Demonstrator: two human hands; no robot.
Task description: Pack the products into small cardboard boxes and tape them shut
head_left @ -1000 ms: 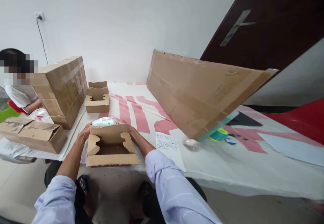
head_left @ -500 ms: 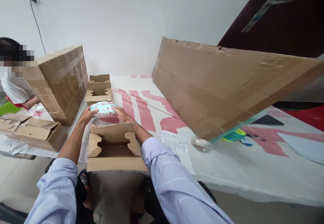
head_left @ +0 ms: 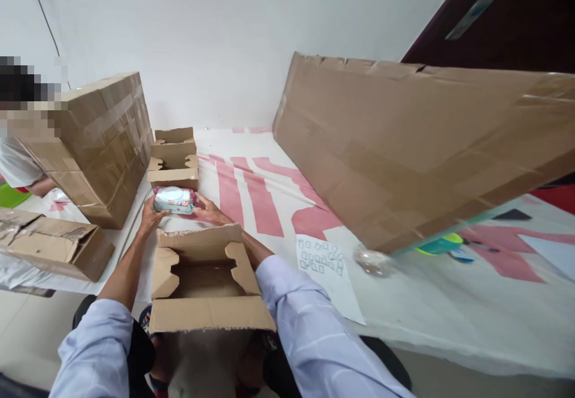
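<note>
A soft pack of wet wipes (head_left: 175, 199), white and pale blue with pink ends, is held level between my hands beyond the near box. My left hand (head_left: 151, 213) is closed on its left end, and my right hand (head_left: 208, 210) grips the right end. Part of my right fingers is hidden behind the pack. Between my forearms stands an open cardboard box (head_left: 211, 314), its flaps spread and its inside in shadow. Just past the pack, another open cardboard box (head_left: 173, 175) sits on the cloth-covered table.
A tall taped carton (head_left: 108, 146) and a long closed box (head_left: 54, 242) are on the left, with a person (head_left: 20, 161) behind. To the right lie a sheet with drawn shapes (head_left: 326, 266), a clear-wrapped item (head_left: 372, 261) and a green-blue bowl (head_left: 442, 244) beside a large cardboard panel (head_left: 404, 152).
The pack of wipes has been turned in my hands, so a different face with a white oval shows now. My head view has shifted slightly. Both hands keep their hold.
</note>
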